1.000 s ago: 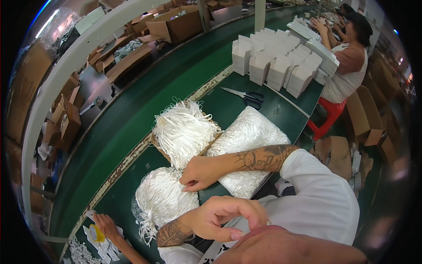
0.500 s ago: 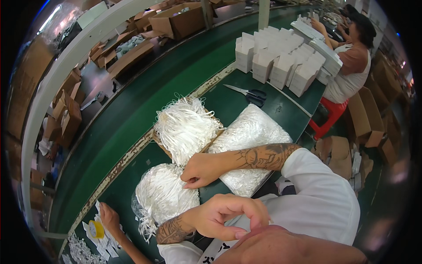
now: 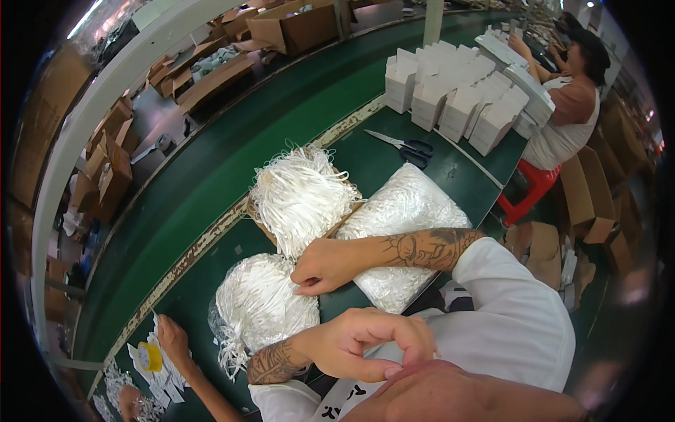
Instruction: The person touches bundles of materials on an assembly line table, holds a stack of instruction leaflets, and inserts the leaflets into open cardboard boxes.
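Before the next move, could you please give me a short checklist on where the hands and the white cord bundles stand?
1. Right hand rests on the table between the bundles, nothing in its grip: ok.
2. Left hand raised near the face, fingers curled; whether it holds anything: cannot tell.
3. Loose cord bundle lies on its cardboard: ok.
4. Bagged bundle lies flat under the right forearm: ok.
5. Scissors lie apart from both hands: ok.
6. A co-worker's hand works close to the near bundle: not ok.

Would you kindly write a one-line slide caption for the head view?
Right hand rests between bundles of white cords on the green table; left hand is raised close to the camera.
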The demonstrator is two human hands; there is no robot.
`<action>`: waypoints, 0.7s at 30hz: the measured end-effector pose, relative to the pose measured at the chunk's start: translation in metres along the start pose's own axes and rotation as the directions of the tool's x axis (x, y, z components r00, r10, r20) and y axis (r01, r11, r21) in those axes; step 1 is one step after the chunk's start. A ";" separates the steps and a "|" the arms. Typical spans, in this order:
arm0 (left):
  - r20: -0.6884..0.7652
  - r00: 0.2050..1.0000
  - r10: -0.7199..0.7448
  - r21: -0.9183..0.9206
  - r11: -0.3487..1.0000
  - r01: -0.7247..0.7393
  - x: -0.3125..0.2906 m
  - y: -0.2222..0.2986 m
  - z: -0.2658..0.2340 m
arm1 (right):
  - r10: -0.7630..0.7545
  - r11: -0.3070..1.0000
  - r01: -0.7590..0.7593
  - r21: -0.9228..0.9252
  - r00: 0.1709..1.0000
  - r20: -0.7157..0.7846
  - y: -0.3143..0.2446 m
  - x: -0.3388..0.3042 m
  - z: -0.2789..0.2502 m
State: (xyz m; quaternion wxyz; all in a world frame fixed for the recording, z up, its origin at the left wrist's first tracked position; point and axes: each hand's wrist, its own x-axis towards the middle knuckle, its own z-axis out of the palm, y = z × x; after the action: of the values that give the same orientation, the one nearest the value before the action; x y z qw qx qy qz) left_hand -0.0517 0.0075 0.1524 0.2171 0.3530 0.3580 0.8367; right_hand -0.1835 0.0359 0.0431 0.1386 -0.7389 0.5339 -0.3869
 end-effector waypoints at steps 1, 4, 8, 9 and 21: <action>0.037 0.999 0.023 -0.004 1.000 -0.023 -0.001 -0.003 -0.003 | -0.001 1.000 0.001 0.002 1.000 0.002 0.000 0.000 0.000; 0.078 0.996 0.053 -0.004 0.999 -0.053 -0.001 -0.005 -0.006 | 0.002 1.000 -0.002 0.004 1.000 0.007 0.000 -0.001 0.000; 0.080 0.994 0.072 0.003 0.997 -0.073 0.001 -0.005 -0.006 | 0.004 1.000 -0.004 0.011 1.000 0.001 0.001 -0.002 0.000; 0.082 0.994 0.071 0.004 0.997 -0.072 0.001 -0.005 -0.006 | 0.006 1.000 -0.006 0.010 1.000 0.006 0.001 -0.002 0.000; -0.043 0.996 0.077 0.017 0.997 -0.076 0.001 0.000 0.000 | 0.000 1.000 -0.001 0.004 1.000 0.015 -0.001 -0.002 -0.002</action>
State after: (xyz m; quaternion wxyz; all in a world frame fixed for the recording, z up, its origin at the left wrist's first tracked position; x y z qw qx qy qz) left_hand -0.0523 0.0081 0.1524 0.1743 0.3496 0.3553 0.8492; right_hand -0.1850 0.0380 0.0445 0.1441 -0.7414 0.5323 -0.3825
